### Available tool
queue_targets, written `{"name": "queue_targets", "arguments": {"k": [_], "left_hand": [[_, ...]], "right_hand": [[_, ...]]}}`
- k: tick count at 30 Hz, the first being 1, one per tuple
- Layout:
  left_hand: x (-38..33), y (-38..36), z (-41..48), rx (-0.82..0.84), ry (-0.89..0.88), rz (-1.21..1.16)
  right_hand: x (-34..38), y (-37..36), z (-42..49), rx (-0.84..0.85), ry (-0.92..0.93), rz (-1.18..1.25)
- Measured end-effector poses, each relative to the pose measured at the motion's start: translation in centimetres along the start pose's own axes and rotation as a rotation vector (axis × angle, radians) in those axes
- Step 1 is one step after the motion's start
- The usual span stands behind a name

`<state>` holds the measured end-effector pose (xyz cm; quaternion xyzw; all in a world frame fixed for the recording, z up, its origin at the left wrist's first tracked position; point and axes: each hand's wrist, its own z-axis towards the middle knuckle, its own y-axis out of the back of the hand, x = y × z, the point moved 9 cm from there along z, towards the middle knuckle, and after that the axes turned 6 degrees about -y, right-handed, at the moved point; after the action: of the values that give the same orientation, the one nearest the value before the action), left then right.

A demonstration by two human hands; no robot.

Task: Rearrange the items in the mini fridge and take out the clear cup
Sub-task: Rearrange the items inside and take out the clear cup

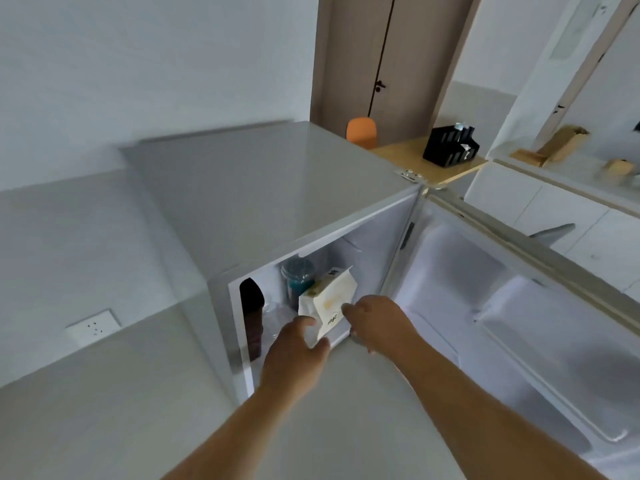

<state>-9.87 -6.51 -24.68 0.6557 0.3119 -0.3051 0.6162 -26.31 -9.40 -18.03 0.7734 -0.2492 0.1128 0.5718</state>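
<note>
Head cam, downward, close on fridge (263,188)

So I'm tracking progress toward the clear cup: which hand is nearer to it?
Left. The left hand is just below the clear cup, gripping the white package; the right hand holds the package's other side, farther right.

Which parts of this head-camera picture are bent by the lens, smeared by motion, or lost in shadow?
Head view: wide-angle lens bows the mini fridge top and door; background shelf items smear softly; dark bottle sits in shadow, detail lost; white pack between both hands reads only slightly blurred.
</note>
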Motion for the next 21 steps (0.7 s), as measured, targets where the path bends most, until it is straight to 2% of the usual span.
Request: {"name": "queue_targets", "arguments": {"k": [3,5,9,13,15,17,19,21], "left_hand": [[4.2,-2.6,4.0,-0.100,0.213,-0.223],[6.3,-4.0,6.4,-0.161,0.301,-0.297],[9.0,-6.2,10.1,-0.209,0.385,-0.352],[9.7,-7.6,11.8,-0.216,0.360,-0.340],[9.4,-9.3,12.0,-0.156,0.336,-0.389],[8.7,-11.8,11.9,-0.078,0.368,-0.553],[8.1,-13.4,12.3,-0.069,0.419,-0.683],[7.2,-14.2,13.6,-0.093,0.411,-0.709]], "right_hand": [[-0.5,-3.9,6.5,0.139,-0.276,0.332],[-0.5,-6.0,10.4,0.193,-0.352,0.413],[-1.0,-8.5,15.6,0.232,-0.400,0.493],[-2.1,-8.0,17.6,0.217,-0.362,0.490],[-2.5,-6.7,17.9,0.188,-0.273,0.359],[-2.6,-4.9,18.5,0.099,-0.137,0.086],[-2.1,-3.7,19.5,0.006,-0.036,-0.113],[-1.5,-3.2,20.9,-0.058,0.028,-0.190]]}}
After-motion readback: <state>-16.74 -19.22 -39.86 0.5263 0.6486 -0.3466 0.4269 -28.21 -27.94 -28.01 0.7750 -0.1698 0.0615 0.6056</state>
